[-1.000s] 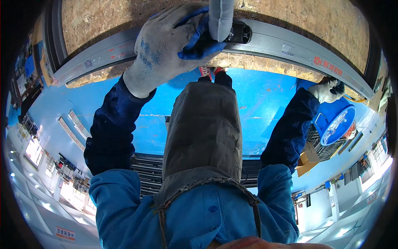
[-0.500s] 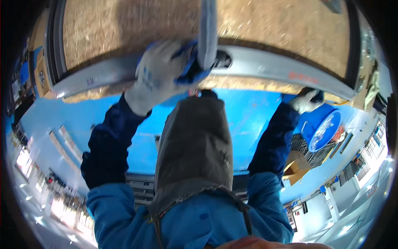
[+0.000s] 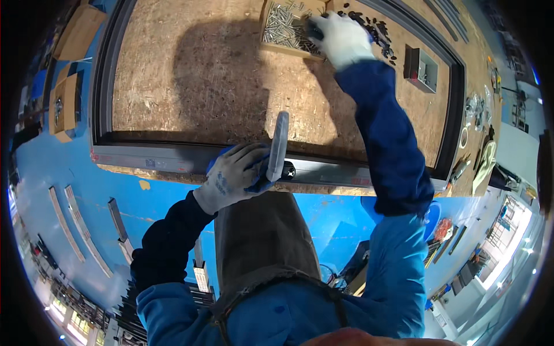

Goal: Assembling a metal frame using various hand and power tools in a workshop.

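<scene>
the right hand (image 3: 345,37), in a white glove with dark fingertips, was at the right side of a shallow tan cardboard box (image 3: 291,52). shiny silver metal screws (image 3: 281,24) lay in it, just left of the fingers. this hand was much nearer to them than the left hand (image 3: 236,176). its fingertips were partly hidden, so i could not tell if they pinched anything. the left hand, in a white and blue glove, curled around the low end of a long grey tool (image 3: 279,147). that was at the near bar of a dark grey metal frame (image 3: 173,155), which ran left to right along the brown wooden surface (image 3: 156,86).
</scene>
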A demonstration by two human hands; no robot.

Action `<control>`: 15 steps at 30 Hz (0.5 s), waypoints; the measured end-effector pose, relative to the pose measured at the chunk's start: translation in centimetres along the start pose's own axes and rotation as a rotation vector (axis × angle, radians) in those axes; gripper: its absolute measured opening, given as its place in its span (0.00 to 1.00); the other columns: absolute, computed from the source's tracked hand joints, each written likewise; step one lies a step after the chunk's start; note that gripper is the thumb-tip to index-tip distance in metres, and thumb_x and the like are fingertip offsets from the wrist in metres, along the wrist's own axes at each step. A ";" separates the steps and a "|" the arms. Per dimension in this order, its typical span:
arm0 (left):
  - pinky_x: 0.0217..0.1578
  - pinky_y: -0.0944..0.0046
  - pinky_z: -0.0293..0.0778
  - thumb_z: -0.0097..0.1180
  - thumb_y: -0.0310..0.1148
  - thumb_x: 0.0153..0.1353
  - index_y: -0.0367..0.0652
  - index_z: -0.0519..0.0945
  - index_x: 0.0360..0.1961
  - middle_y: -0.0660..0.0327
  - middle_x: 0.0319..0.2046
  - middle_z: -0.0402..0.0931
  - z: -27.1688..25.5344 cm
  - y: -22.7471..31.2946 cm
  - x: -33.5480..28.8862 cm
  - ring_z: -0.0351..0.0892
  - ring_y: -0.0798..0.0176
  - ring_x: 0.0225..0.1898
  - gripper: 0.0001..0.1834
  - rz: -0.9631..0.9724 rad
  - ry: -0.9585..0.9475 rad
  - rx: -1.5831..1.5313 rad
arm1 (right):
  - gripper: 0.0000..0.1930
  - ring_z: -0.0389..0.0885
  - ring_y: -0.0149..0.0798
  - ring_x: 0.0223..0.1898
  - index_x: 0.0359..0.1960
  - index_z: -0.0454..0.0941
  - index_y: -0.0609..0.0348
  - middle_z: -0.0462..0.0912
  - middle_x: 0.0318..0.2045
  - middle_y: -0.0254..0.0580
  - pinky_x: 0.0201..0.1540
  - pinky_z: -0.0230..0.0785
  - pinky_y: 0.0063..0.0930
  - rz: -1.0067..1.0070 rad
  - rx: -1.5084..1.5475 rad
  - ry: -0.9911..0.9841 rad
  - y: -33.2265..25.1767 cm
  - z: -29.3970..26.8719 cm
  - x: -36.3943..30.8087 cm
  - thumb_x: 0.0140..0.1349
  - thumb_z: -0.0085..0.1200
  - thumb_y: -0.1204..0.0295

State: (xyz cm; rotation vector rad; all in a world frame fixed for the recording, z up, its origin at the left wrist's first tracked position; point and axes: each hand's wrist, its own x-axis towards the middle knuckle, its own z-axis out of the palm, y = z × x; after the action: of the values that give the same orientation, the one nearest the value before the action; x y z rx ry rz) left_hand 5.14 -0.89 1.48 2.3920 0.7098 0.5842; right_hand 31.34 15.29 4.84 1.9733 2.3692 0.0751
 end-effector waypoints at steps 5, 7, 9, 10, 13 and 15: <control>0.42 0.56 0.76 0.67 0.40 0.44 0.41 0.78 0.34 0.57 0.41 0.76 -0.2 -0.2 0.4 0.78 0.52 0.44 0.18 -0.043 -0.028 -0.007 | 0.09 0.83 0.49 0.31 0.28 0.81 0.61 0.82 0.29 0.53 0.33 0.76 0.38 0.161 -0.005 0.051 -1.5 8.1 4.6 0.54 0.49 0.71; 0.43 0.57 0.75 0.67 0.41 0.44 0.41 0.79 0.33 0.58 0.43 0.76 -0.1 -0.4 0.6 0.78 0.53 0.45 0.18 -0.015 0.009 0.003 | 0.09 0.83 0.50 0.30 0.26 0.82 0.59 0.82 0.27 0.53 0.33 0.76 0.39 0.215 0.041 -0.044 -1.4 5.9 4.7 0.52 0.51 0.68; 0.47 0.56 0.73 0.66 0.40 0.44 0.38 0.79 0.30 0.57 0.44 0.75 0.2 -0.6 1.1 0.77 0.55 0.46 0.17 0.012 -0.001 -0.013 | 0.10 0.82 0.51 0.32 0.30 0.81 0.59 0.82 0.28 0.53 0.34 0.75 0.41 0.235 0.085 -0.040 0.2 5.4 5.0 0.51 0.52 0.67; 0.50 0.55 0.73 0.64 0.39 0.45 0.37 0.79 0.27 0.56 0.43 0.74 0.2 -0.5 1.1 0.76 0.56 0.45 0.15 0.012 0.004 -0.027 | 0.12 0.81 0.52 0.34 0.35 0.78 0.60 0.82 0.30 0.54 0.36 0.74 0.41 0.135 0.045 0.088 0.8 6.5 5.1 0.51 0.52 0.68; 0.49 0.55 0.73 0.66 0.39 0.45 0.37 0.79 0.26 0.56 0.43 0.74 0.3 -0.6 0.5 0.76 0.56 0.46 0.16 -0.003 -0.019 0.003 | 0.13 0.80 0.54 0.37 0.38 0.77 0.62 0.81 0.32 0.57 0.40 0.73 0.43 0.095 0.067 0.089 0.0 5.5 5.3 0.52 0.52 0.69; 0.49 0.55 0.74 0.67 0.39 0.44 0.37 0.79 0.27 0.56 0.43 0.74 0.7 -0.9 -0.4 0.76 0.55 0.46 0.16 -0.047 -0.020 0.006 | 0.13 0.80 0.54 0.38 0.36 0.78 0.61 0.81 0.33 0.57 0.40 0.73 0.42 0.070 0.151 0.051 -1.5 7.0 6.5 0.51 0.53 0.67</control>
State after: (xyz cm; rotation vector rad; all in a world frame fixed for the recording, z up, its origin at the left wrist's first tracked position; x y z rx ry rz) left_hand 4.91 -0.74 0.32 2.3767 0.7583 0.5384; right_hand 29.21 21.41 -2.30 2.1454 2.4027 -0.0529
